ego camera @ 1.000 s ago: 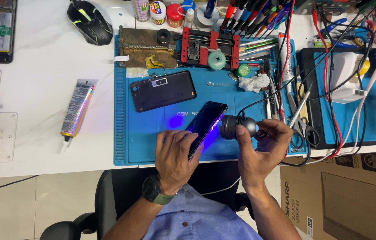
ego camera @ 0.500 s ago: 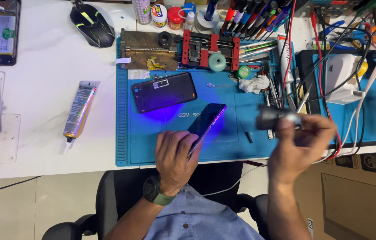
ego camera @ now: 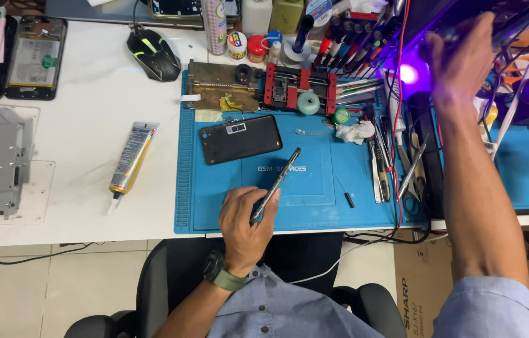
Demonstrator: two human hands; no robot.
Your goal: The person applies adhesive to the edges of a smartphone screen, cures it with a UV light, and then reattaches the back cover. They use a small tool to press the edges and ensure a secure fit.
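Two hands are at work, well apart from each other. The left hand rests near the front edge of the blue work mat, its fingers closed around the lower end of a thin phone panel that stands on edge, tilted up and away from the wrist. The right hand is stretched far to the back right of the bench, fingers curled over a small dark torch whose violet glow spills onto the cables and tool rack beside it; the grip itself is blurred, so I can say only that the fingers wrap it, not how tightly. The light is aimed nowhere near the panel, so as far as can be judged the curing with the lamp is not under way at this moment, and the panel is not yet mated to anything: a black phone back lies flat on the mat just beyond the left hand, apart from the panel. A glue tube lies off the mat to the left on the white table, untouched. A red clamp jig sits at the mat's far edge, with tweezers and a small screwdriver lying nearby. Whether adhesive is already on the panel cannot be told from this view.
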